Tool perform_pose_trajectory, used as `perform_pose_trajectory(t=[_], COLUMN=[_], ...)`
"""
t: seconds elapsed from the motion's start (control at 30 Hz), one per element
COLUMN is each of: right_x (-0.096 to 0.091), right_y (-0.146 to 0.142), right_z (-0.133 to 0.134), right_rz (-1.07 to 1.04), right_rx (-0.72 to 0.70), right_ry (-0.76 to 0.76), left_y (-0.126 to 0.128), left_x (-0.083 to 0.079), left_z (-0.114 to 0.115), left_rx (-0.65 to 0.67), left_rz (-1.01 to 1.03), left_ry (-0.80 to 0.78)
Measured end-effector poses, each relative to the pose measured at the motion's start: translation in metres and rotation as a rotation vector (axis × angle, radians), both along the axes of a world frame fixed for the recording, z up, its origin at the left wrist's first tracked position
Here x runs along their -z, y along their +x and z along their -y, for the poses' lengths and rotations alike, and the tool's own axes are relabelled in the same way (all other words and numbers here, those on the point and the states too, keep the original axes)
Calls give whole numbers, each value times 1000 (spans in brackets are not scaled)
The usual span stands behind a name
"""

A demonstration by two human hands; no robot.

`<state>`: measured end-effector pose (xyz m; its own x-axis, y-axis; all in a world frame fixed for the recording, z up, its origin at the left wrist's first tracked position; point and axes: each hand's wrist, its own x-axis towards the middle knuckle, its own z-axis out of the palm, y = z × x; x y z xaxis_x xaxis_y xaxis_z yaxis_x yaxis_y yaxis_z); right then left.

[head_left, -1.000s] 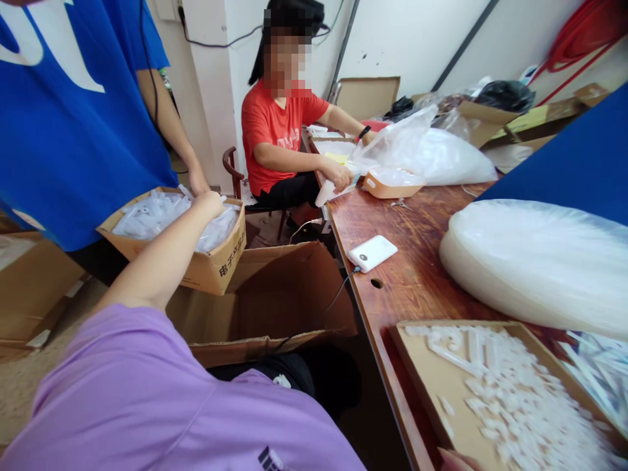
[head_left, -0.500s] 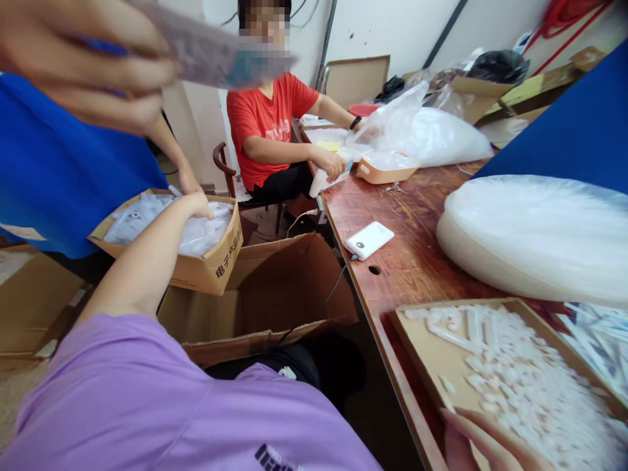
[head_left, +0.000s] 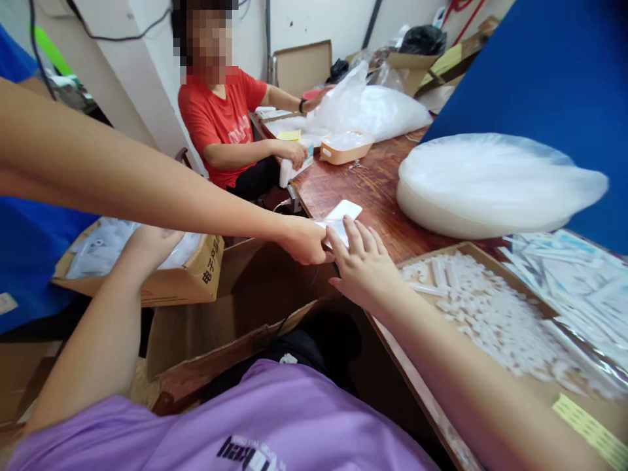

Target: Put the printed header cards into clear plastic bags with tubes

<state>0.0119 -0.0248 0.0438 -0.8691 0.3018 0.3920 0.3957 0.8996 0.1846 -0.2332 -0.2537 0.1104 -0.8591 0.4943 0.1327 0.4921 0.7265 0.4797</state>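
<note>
My right hand [head_left: 366,265] reaches over the table edge, open, its fingers stretched and spread. Its fingertips touch or hover over a clear plastic packet [head_left: 338,232], pinched in a co-worker's hand [head_left: 307,240]; contact is hard to tell. My left hand [head_left: 150,250] lies at the near side of a cardboard box [head_left: 181,286] full of clear plastic packets [head_left: 110,241]. Its fingers are mostly hidden, and whether they grip anything is unclear. Just beyond the pinched packet lies a white power bank [head_left: 349,208], partly covered.
A cardboard tray [head_left: 468,247] of small white plastic pieces [head_left: 490,307] stands on the table, beside printed packets [head_left: 579,281]. Behind are a large filled bag [head_left: 490,190] and an orange basket [head_left: 343,154]. A person in red [head_left: 226,131] sits opposite. Below gapes a large carton [head_left: 196,327].
The co-worker's hand has come down from the upper left to the table edge with the packet. My right hand has moved from the tray towards it. My left hand has drawn back.
</note>
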Motion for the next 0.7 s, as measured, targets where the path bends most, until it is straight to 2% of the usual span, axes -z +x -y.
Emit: perform_pose_trajectory(t=[0.1,0.2,0.27,0.33,0.4,0.47,0.57,0.7], right_x=[31,44,43,40,38,38,44,50], right_y=[15,36,46,52,55,57,63,78], right_z=[-27,-35,-21,4,33,54,65,59], right_rz=[49,-100,-257,-369,-331,-202,-121,-149], right_rx=[183,220,94,-92,-244,-316,-273,-83], right_ry=[-102,-158,-212,-323,-495,-632,-678,-766], left_y=[-3,15,38,66,95,120,149,174], left_x=[11,34,54,75,94,109,122,128], left_z=[20,14,2,-13,-30,-48,-73,-101], left_rx=[-68,25,174,386,647,819,826,784], left_rz=[-20,60,99,114,152,221,341,558], left_ry=[-60,107,178,216,287,376,549,737])
